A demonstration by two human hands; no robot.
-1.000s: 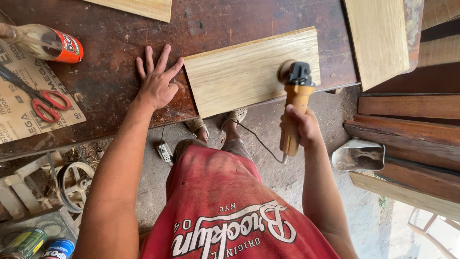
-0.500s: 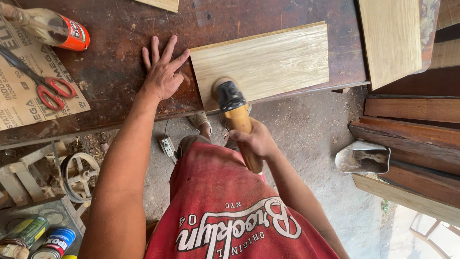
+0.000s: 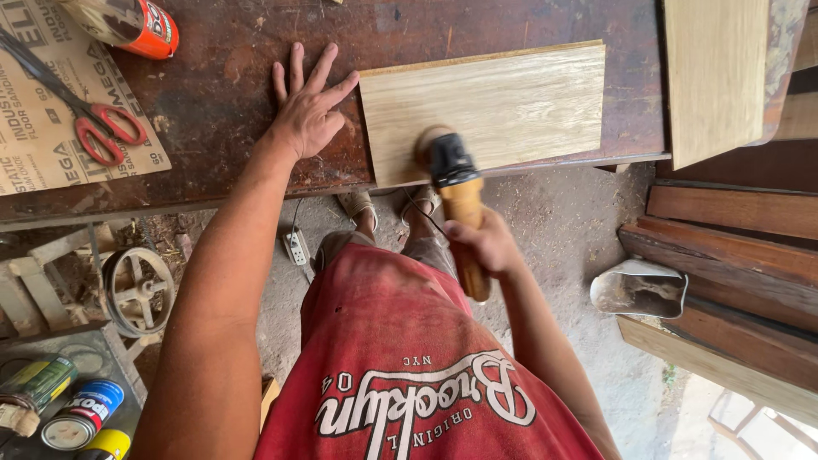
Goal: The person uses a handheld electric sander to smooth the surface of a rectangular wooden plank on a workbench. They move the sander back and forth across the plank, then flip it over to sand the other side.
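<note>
A pale wooden board (image 3: 503, 102) lies flat on a dark, worn workbench (image 3: 230, 77). My left hand (image 3: 308, 111) rests palm down on the bench with fingers spread, its fingertips touching the board's left edge. My right hand (image 3: 484, 247) grips the yellow handle of a power sander (image 3: 452, 183). The sander's black head and round pad sit on the board's near edge.
Red-handled scissors (image 3: 94, 123) lie on a sheet of sandpaper (image 3: 51, 102) at the left. A bottle with an orange label (image 3: 136, 25) lies at the bench's far left. Another board (image 3: 711, 77) leans at right over stacked planks (image 3: 733, 247). Cans (image 3: 68, 405) stand lower left; a power strip (image 3: 296, 249) lies on the floor.
The sander has come from the board's right end to its near edge, left of centre. My left hand has stayed at the board's left edge.
</note>
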